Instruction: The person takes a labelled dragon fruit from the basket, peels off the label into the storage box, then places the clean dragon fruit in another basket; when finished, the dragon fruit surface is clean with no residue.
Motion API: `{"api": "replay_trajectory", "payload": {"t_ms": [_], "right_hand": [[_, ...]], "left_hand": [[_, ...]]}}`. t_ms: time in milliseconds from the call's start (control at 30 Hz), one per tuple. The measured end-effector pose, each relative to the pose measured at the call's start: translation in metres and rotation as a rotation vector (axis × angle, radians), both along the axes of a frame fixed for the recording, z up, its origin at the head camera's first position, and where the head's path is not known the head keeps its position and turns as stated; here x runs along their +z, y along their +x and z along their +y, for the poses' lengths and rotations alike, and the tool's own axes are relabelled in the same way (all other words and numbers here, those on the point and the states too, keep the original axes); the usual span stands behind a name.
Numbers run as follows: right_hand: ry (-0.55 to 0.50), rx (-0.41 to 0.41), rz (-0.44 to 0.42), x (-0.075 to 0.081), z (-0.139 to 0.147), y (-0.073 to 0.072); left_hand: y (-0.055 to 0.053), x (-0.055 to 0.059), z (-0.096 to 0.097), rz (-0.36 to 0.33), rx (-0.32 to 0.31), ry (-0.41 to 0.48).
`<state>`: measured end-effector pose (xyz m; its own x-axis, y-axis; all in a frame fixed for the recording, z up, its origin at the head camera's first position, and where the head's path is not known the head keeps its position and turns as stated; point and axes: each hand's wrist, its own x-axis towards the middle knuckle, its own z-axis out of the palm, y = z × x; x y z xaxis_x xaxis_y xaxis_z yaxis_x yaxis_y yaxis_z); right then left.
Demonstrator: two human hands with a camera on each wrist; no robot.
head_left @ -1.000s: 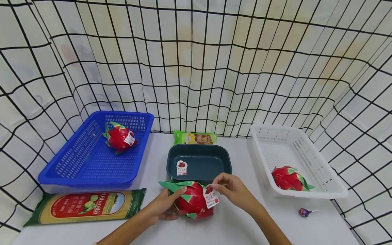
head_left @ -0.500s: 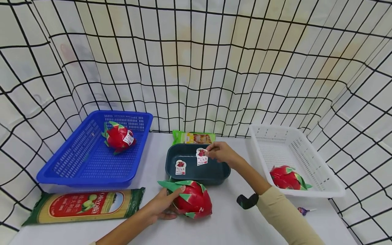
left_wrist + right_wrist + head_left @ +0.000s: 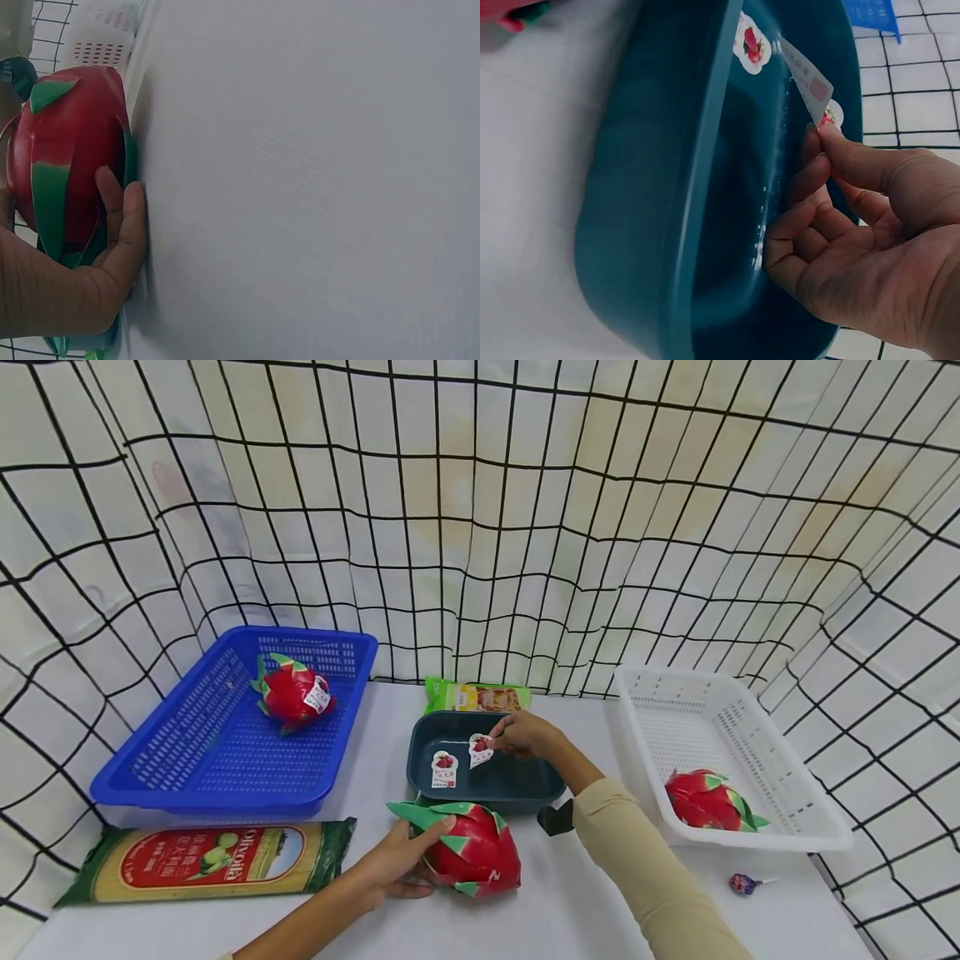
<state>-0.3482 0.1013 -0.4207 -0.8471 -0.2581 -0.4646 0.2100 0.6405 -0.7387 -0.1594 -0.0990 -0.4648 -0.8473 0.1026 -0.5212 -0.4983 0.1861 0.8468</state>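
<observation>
My left hand [image 3: 405, 860] holds a red dragon fruit [image 3: 483, 852] with green leaf tips, thumb over its top. In the left wrist view its fingers [image 3: 129, 232] curl against the fruit's lower side. My right hand [image 3: 531, 735] pinches a white sticker label [image 3: 480, 749] with a dragon fruit picture between thumb and forefinger. That label hangs over the dark teal tray [image 3: 517, 787], its lower corner pointing down, and the right wrist view shows it tilted and bent [image 3: 807, 81]. A second, similar label [image 3: 444, 770] lies at the left in the tray.
A blue basket [image 3: 232, 802] holds a labelled dragon fruit [image 3: 294, 695]. Another dragon fruit [image 3: 708, 800] lies in the white basket [image 3: 780, 837]. Around them are a spaghetti pack [image 3: 210, 864], a green snack packet [image 3: 480, 697] behind the tray, and a lollipop [image 3: 742, 883]. Black netting stands behind.
My right hand has taken the label off the front dragon fruit and carried it forward over the tray, then slightly left. My left hand has stayed on the fruit.
</observation>
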Motion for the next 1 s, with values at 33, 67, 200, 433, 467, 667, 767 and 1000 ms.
{"api": "replay_trajectory", "payload": {"t_ms": [33, 67, 200, 433, 467, 667, 767, 1000], "right_hand": [[0.011, -0.007, -0.008, -0.001, -0.002, -0.002], [0.025, -0.01, -0.014, -0.002, -0.003, -0.003], [0.067, -0.017, -0.033, -0.005, -0.009, -0.006], [0.131, -0.002, -0.034, -0.012, -0.021, -0.004], [0.136, -0.002, -0.036, -0.013, -0.023, -0.003], [0.15, -0.02, -0.055, -0.015, -0.027, 0.0], [0.145, -0.037, -0.083, -0.015, -0.028, 0.001], [0.185, -0.068, -0.094, -0.013, -0.028, -0.001]], "left_hand": [[0.0, 0.0, 0.0, 0.0, -0.001, 0.002], [0.0, 0.0, 0.0, -0.001, -0.001, 0.001], [0.001, 0.0, 0.0, -0.009, 0.0, -0.001], [0.001, 0.0, -0.001, -0.012, -0.005, -0.002], [0.001, 0.0, -0.001, -0.012, -0.005, -0.001], [0.001, 0.0, -0.001, -0.008, -0.01, 0.002], [0.001, -0.001, 0.0, -0.002, -0.014, 0.006], [0.001, -0.003, -0.001, 0.002, -0.016, 0.011]]}}
